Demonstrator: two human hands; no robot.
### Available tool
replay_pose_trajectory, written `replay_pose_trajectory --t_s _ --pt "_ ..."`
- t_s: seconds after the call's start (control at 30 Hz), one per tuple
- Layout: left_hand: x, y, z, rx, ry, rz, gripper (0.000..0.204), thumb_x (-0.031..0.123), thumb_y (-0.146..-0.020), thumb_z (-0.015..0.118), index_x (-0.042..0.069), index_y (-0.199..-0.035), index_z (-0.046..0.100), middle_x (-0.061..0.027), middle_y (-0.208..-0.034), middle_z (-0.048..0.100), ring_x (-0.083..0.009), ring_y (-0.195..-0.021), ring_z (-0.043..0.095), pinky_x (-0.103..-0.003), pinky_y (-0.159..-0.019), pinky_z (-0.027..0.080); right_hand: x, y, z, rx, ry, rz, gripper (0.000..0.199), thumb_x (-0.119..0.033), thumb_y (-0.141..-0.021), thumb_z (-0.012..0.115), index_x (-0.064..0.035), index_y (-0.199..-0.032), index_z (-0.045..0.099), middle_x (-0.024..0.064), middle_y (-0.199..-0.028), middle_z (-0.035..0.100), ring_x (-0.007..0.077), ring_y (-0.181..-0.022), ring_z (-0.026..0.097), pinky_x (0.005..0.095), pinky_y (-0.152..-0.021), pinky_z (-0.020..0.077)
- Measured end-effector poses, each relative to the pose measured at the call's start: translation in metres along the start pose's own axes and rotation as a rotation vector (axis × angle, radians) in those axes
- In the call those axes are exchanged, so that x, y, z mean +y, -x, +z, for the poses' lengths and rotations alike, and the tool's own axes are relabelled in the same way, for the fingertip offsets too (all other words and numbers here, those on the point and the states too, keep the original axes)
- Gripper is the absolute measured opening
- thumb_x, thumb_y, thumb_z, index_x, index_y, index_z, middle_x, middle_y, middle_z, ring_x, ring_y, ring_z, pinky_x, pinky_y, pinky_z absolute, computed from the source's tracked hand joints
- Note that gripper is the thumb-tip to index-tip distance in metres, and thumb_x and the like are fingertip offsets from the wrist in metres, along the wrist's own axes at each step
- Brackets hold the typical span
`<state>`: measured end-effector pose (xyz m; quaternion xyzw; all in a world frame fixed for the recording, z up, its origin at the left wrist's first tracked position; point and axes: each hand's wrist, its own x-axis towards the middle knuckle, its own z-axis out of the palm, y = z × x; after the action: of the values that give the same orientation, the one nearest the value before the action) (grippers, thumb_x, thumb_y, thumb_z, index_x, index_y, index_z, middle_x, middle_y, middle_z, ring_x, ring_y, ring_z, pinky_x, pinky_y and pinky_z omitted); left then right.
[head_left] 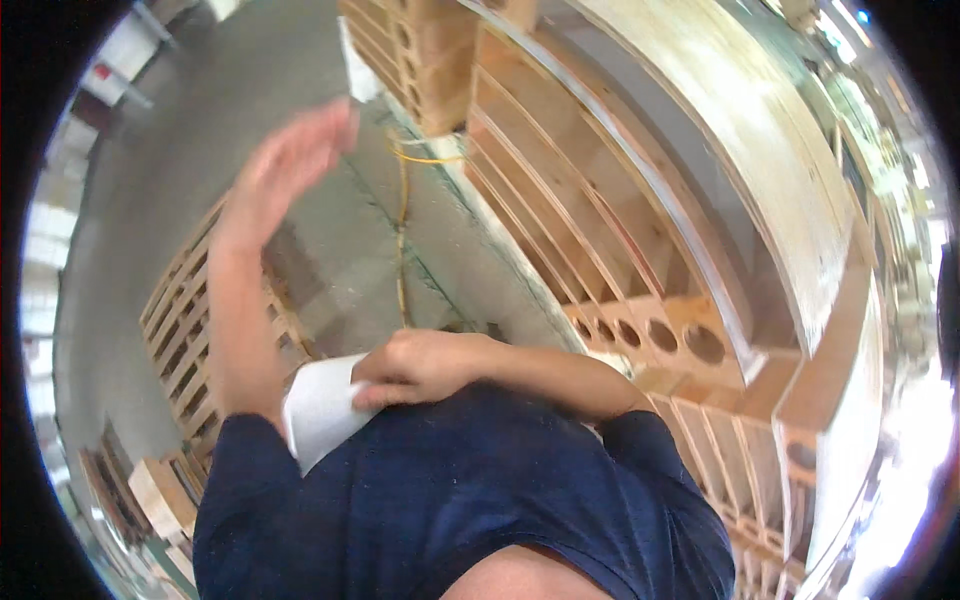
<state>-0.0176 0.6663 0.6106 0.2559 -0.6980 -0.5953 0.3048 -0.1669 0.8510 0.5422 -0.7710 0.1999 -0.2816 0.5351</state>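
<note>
My left hand [292, 160] is raised and blurred over the concrete floor, fingers apart and holding nothing. My left forearm runs down from it to my dark blue sleeve. My right hand [418, 366] reaches across my chest and is closed on the edge of a white sheet of cloth or paper [320, 408]. The sheet lies against my left upper arm, near the elbow. My dark blue shirt [450, 500] fills the lower part of the view.
A wall of hollow orange bricks [640, 330] curves along the right. A stack of bricks [420, 60] stands at the top. A wooden pallet [185, 320] lies on the grey floor at the left. A yellow cord [402, 230] runs across the floor.
</note>
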Motion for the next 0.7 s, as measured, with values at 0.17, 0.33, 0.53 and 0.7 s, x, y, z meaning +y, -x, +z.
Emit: replay_pose_trajectory --t_s 0.17,0.33,0.53,0.7 --pt "0.066 0.137 -0.005 -0.248 -0.157 -0.326 0.101 0.052 -0.057 0.082 -0.004 -0.133 0.045 -0.0146 -0.13 0.054 -0.0242 -0.123 0.049 -0.035 -0.101 0.037 -0.023 -0.002 -0.071 0.159 -0.205 0.311 0.048 -0.043 -0.095 0.051 0.0033 -0.102 0.063 0.0146 -0.078 0.066 0.0219 -0.072 0.062 0.0382 -0.067 0.0483" --pt "0.056 0.158 0.013 -0.325 -0.44 -0.291 0.056 0.005 -0.069 0.079 0.007 -0.121 0.058 -0.0105 -0.111 0.064 -0.0187 -0.084 0.065 -0.03 -0.074 0.051 -0.025 -0.014 -0.09 -0.249 -0.396 0.071 0.061 -0.053 -0.091 0.052 0.0018 -0.118 0.058 0.0181 -0.107 0.063 0.0264 -0.099 0.06 0.0369 -0.086 0.0462" --pt "0.015 0.112 -0.064 -0.326 -0.243 -0.041 0.073 -0.003 -0.072 0.076 0.024 -0.134 0.048 -0.0175 -0.122 0.057 -0.0228 -0.09 0.067 -0.031 -0.072 0.053 0.031 -0.056 -0.1 -0.295 -0.317 0.002 0.088 -0.062 -0.085 0.055 0.0023 -0.141 0.035 0.0229 -0.131 0.051 0.0319 -0.119 0.05 0.0362 -0.099 0.0391" --pt "0.003 0.063 -0.172 -0.418 -0.265 0.153 0.081 -0.002 -0.066 0.08 0.031 -0.133 0.049 -0.0205 -0.136 0.045 -0.0315 -0.108 0.06 -0.036 -0.083 0.051 0.056 -0.15 -0.129 -0.102 -0.436 0.358 0.064 -0.046 -0.091 0.056 0.0051 -0.129 0.049 0.0198 -0.123 0.057 0.0239 -0.111 0.054 0.0339 -0.095 0.0406"
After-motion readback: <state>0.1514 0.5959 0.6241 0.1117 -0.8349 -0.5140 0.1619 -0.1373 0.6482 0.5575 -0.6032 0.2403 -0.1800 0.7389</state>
